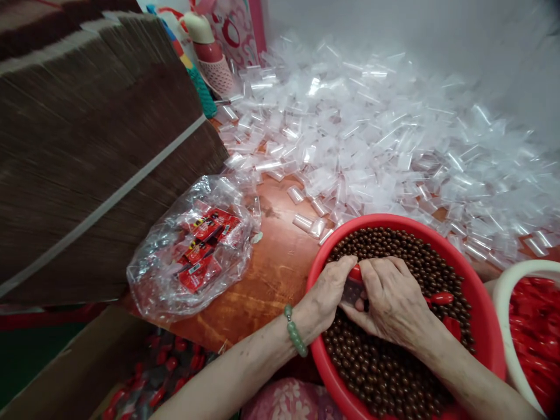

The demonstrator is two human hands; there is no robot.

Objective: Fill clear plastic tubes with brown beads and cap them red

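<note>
Over a red basin (317, 256) of small shiny brown balls (371, 373), both hands close round one small clear plastic container with a red cap (351, 291). My left hand (328, 286), below a green bead bracelet, grips its left side, with the thumb up at the cap. From the right, my right hand (389, 297) wraps the same container, its fingers at the cap and its thumb underneath. The hands hide much of the container, so its contents are hard to make out. Just right of my right hand, a red plastic piece with a handle (440, 298) lies on the balls.
Clear plastic containers (350, 146) heap across the table's back. Left are a strapped cardboard stack (109, 134) and a clear bag of red printed cards (205, 245). A white tub of red plastic parts (536, 332) stands right. Below left, a box holds red-capped containers (161, 367).
</note>
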